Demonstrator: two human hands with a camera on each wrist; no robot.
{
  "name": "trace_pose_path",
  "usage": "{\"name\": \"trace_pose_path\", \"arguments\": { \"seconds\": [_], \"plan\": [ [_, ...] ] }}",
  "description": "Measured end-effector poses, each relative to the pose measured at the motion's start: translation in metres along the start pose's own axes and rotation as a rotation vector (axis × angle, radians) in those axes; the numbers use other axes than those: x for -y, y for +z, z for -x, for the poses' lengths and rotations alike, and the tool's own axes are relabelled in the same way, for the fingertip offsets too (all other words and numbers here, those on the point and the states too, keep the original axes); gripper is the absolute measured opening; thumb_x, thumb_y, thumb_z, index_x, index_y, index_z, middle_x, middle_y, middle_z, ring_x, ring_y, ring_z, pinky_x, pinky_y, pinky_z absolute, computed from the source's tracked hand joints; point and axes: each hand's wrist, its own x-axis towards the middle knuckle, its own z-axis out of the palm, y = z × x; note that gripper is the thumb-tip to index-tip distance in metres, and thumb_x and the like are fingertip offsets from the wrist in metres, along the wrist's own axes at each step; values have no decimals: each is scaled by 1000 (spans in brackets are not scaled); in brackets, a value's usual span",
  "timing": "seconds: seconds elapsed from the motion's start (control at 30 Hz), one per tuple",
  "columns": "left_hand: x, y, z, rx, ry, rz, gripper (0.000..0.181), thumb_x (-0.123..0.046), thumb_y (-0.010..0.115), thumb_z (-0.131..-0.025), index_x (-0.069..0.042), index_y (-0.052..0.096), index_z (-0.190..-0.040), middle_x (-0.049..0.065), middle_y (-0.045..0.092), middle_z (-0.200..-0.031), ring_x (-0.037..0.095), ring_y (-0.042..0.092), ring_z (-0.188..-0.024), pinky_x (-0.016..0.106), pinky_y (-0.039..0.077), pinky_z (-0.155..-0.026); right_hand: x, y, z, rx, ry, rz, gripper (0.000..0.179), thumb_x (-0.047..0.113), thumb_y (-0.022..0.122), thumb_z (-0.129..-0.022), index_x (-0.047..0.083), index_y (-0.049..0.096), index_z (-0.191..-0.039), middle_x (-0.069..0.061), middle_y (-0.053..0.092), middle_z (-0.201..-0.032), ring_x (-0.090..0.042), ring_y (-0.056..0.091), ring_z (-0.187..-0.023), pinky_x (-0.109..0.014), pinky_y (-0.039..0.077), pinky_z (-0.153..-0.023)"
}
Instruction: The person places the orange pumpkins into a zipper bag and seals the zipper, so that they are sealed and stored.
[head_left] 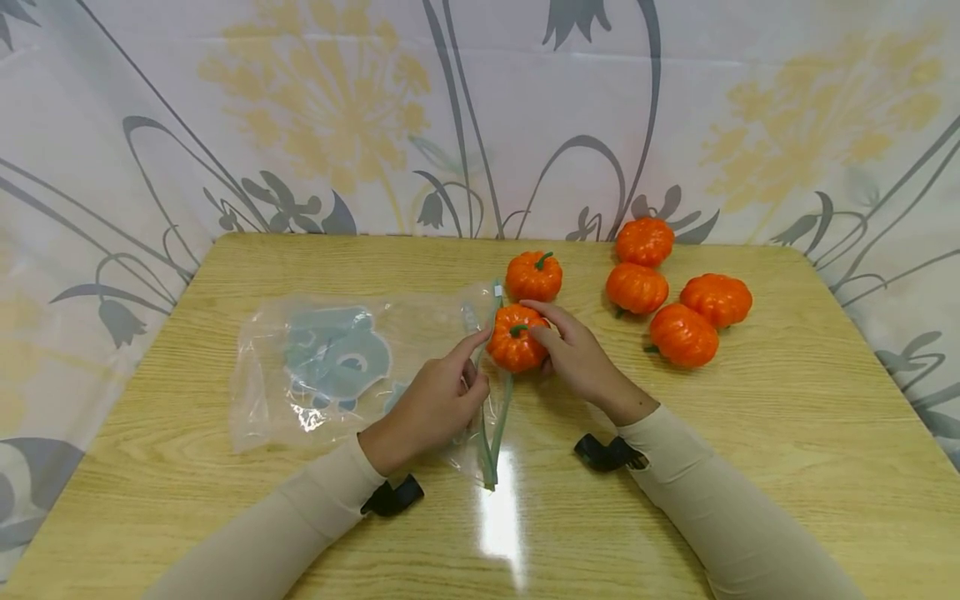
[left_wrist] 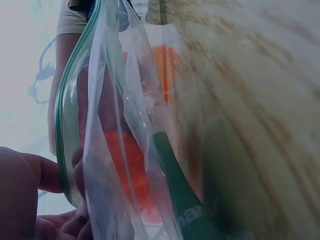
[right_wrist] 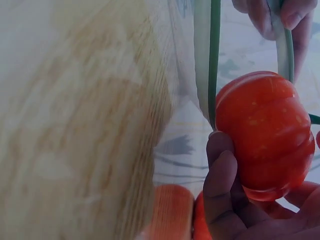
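Note:
My right hand (head_left: pixel 581 357) grips a small orange pumpkin (head_left: pixel 513 348) with a green stem, fingers curled about its side. The pumpkin sits at the mouth of a clear plastic zip bag (head_left: pixel 258 392), which lies flat with a blue animal print on it. With thumb and fingers, my left hand (head_left: pixel 435 404) pinches one side of the bag's opening. In the left wrist view, the green zip strip (left_wrist: pixel 61 115) runs between those fingers and the mouth gapes. The right wrist view shows the held pumpkin (right_wrist: pixel 265 135) between the two green-edged lips.
Another pumpkin (head_left: pixel 534 277) stands just behind the held one. Several more pumpkins (head_left: pixel 684 335) are grouped to the right on the wooden table (head_left: pixel 787 433). Behind the table's far edge hangs a flower-patterned cloth (head_left: pixel 495 108). Black wrist mounts (head_left: pixel 393 496) project below both sleeves.

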Motion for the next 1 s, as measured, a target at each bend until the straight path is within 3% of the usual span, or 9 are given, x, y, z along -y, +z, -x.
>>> {"name": "trace_pose_path", "arguments": {
  "seconds": [0.2, 0.53, 0.83, 1.0],
  "plan": [
    [2, 0, -1, -46, 25, -2, 59, -8, 52, -95, -12, 41, -152, 0, 58, -85, 8, 47, -59, 21, 43, -54, 1, -1, -1, 46, -41, -79, 47, 15, 50, -102, 13, 41, -148, -18, 45, -145, -24, 57, -68, -29, 52, -63],
    [0, -1, 0, -36, 11, -24, 56, -8, 53, -93, -11, 46, -149, -2, 56, -84, 7, 45, -56, 20, 41, -54, -1, 0, 1, 134, -48, -137, 48, 15, 57, -100, 14, 43, -146, -16, 41, -149, -25, 63, -78, -31, 55, -66],
    [3, 2, 2, -44, 31, 10, 54, -7, 54, -95, -9, 47, -148, -2, 55, -83, 5, 41, -55, 20, 40, -54, -14, 5, -1, 223, -164, -28, 80, 4, 74, -86, 10, 32, -154, -17, 32, -155, -32, 68, -104, -31, 56, -83],
    [2, 3, 1, -48, 43, 15, 53, -9, 54, -95, -10, 48, -148, -3, 56, -82, 6, 43, -56, 20, 41, -56, -16, 5, -2, 201, -195, 7, 80, 1, 76, -84, 10, 35, -152, -17, 38, -151, -29, 68, -97, -30, 56, -82]
  ]
}}
